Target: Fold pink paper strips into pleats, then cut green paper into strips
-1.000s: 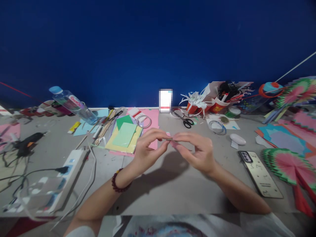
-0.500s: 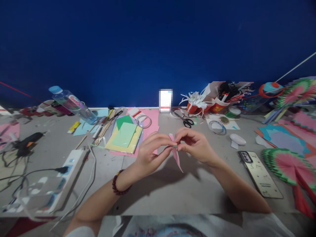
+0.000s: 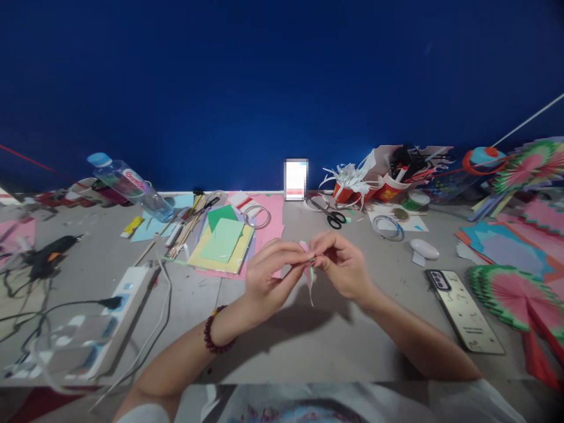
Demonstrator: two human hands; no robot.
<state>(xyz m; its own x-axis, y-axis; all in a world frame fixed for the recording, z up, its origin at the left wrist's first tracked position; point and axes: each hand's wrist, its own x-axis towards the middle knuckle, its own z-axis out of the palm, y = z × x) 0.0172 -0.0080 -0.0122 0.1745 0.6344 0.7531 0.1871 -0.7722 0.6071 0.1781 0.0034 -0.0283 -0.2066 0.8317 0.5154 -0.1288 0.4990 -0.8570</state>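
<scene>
Between my two hands, above the middle of the table, is a narrow piece of pink paper with a green edge. My left hand pinches it from the left with thumb and fingertips. From the right, my right hand pinches the same paper, its fingertips touching or nearly touching those of the left. The lower end of the paper hangs beneath the fingers, and its middle is hidden by them.
Behind my hands lie green paper sheets and black-handled scissors. At left are a power strip, a glue gun and a water bottle. A phone and a pink-green paper fan lie right.
The hanging end of the pink paper has swung left and now points nearly straight down, seen more edge-on. My right hand has shifted slightly left and tilted, with both hands still pinching.
</scene>
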